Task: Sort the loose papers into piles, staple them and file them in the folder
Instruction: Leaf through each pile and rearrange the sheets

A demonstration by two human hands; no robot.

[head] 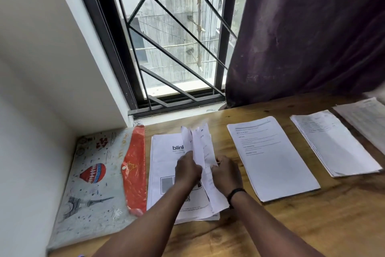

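Both hands, left hand (187, 170) and right hand (226, 174), pinch a few narrow white paper slips (200, 148) above the leftmost white printed paper pile (164, 175), beside the orange-flapped printed plastic folder (100, 179). Best square the slips' edges before laying them down.

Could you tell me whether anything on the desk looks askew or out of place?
Only the narrow slips that both hands hold above the leftmost pile look crumpled and uneven; the other piles lie flat.

wooden table (291, 225); barred window (177, 37) behind; purple curtain (312, 27) at right; white wall (31, 69) left
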